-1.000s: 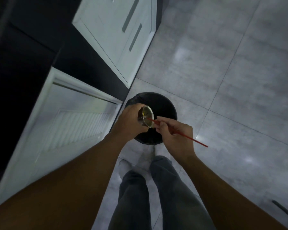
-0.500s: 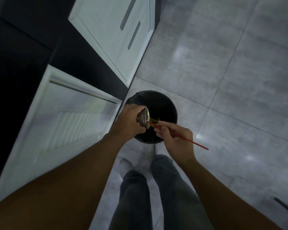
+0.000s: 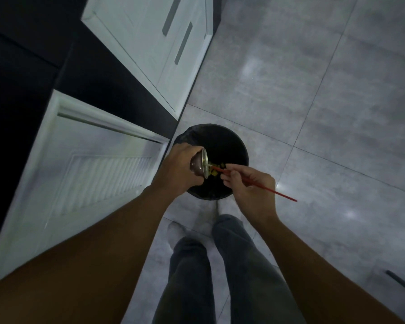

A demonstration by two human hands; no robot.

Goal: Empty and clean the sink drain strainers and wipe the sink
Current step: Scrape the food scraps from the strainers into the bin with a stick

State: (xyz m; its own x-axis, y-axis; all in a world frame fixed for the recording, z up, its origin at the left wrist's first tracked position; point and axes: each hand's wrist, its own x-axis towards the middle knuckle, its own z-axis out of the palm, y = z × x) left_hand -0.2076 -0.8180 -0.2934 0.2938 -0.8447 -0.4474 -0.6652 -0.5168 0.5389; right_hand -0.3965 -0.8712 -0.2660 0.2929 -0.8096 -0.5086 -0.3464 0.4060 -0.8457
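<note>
Strainer: metal drain strainer (image 3: 198, 166), centre of frame, tipped on its side over the bin, mouth facing right.
Left hand: left hand (image 3: 179, 170) grips the strainer, fingers curled round its bowl from behind.
Right hand: right hand (image 3: 249, 185) pinches a thin red stick (image 3: 279, 194) between fingertips and thumb; the stick's tip reaches into the strainer's mouth, its long end points lower right.
Scraps: small yellow bits (image 3: 216, 169) at the strainer's mouth, above the bin's dark inside.
Bin: round black bin (image 3: 234, 139) on the floor, directly under both hands; the hands hide its near rim.
Left of frame: open white cabinet door (image 3: 91, 176) with slatted panel, its edge just beside the bin.
Upper frame: closed white doors (image 3: 145, 50) with grey bar handles.
Floor: grey tiles (image 3: 325, 108), glossy patches.
Bottom: legs in dark trousers (image 3: 197, 277), pale socks (image 3: 180, 230) near the bin.
Lower right: dark bar (image 3: 401, 282), too unclear to identify.
</note>
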